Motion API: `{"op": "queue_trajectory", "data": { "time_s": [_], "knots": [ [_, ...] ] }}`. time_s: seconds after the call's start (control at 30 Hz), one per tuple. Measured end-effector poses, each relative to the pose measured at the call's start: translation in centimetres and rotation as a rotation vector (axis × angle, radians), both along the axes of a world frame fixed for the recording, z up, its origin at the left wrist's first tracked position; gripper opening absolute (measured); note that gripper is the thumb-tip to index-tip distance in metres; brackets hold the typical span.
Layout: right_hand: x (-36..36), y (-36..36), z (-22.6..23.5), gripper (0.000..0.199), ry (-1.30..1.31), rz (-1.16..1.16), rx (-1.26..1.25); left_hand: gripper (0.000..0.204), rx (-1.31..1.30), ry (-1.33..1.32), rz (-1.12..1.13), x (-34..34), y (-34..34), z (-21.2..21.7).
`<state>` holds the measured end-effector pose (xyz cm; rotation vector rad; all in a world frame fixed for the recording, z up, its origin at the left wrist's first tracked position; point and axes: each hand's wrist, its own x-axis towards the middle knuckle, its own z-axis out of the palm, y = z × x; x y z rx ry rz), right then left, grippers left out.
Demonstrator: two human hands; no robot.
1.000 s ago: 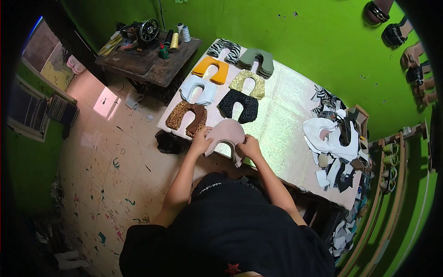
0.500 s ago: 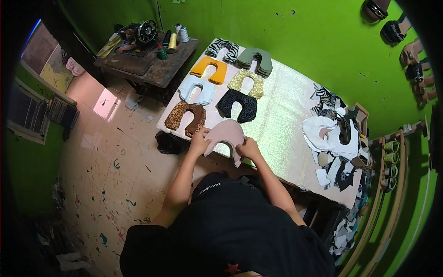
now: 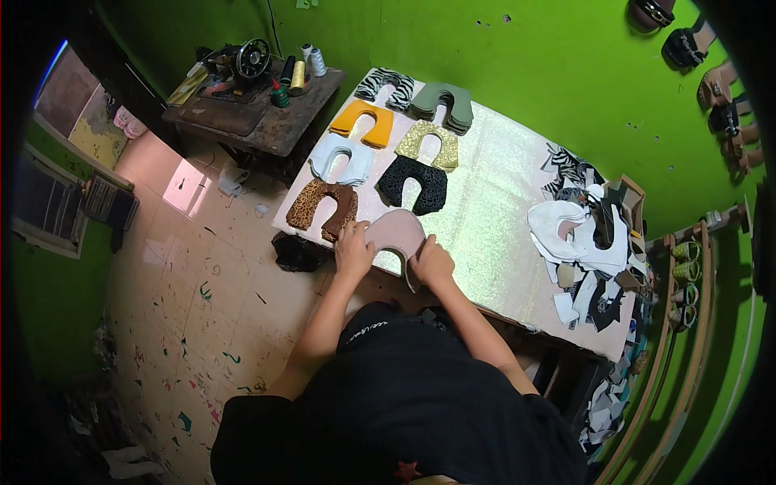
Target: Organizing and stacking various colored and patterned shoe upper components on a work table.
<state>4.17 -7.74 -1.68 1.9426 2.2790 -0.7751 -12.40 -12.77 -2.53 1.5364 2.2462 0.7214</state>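
Note:
A pale pink U-shaped cut piece [image 3: 394, 231] lies at the near edge of the glittery white table [image 3: 493, 210]. My left hand [image 3: 354, 249] grips its left leg and my right hand [image 3: 432, 263] grips its right leg. Just beyond it are stacks of similar U-shaped pieces: leopard brown [image 3: 323, 206], black [image 3: 413, 179], light blue [image 3: 342, 158], gold [image 3: 427, 143], orange [image 3: 361, 122], zebra [image 3: 386, 86] and grey-green [image 3: 443, 103].
A heap of mixed white, black and patterned cut pieces [image 3: 588, 234] covers the table's right end. A sewing machine [image 3: 239, 66] and thread cones [image 3: 297, 74] sit on a dark side table at the far left. Sandals hang on the green wall [image 3: 711, 73]. A dark bundle [image 3: 296, 250] lies on the tiled floor.
None of note; both hands stay on the pink piece at the table's near edge, shifting it only slightly.

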Motion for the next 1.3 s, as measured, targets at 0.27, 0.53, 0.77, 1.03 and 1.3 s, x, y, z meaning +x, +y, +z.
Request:
{"op": "queue_trajectory", "data": {
  "time_s": [0.27,0.53,0.77,1.03,1.3],
  "knots": [
    [0.1,-0.5,-4.5,0.070,0.244,0.426,0.436,0.061,-0.045,0.214,-0.364,3.0,0.5,-3.1],
    [2.0,0.8,-5.8,0.062,0.508,0.355,0.242,0.080,-0.298,0.261,-0.392,3.2,1.1,-2.2],
    [10.8,3.2,-5.8,0.040,0.647,-0.073,0.560,0.065,-0.454,0.099,-0.308,3.9,4.2,1.5],
    [24.6,7.6,-2.9,0.046,0.214,-0.377,0.685,0.041,-0.020,-0.147,-0.417,13.3,7.9,1.7],
    [32.3,10.1,-3.1,0.045,-0.091,-0.138,0.624,0.035,0.022,-0.299,-0.717,23.9,10.2,0.9]
  ]
}}
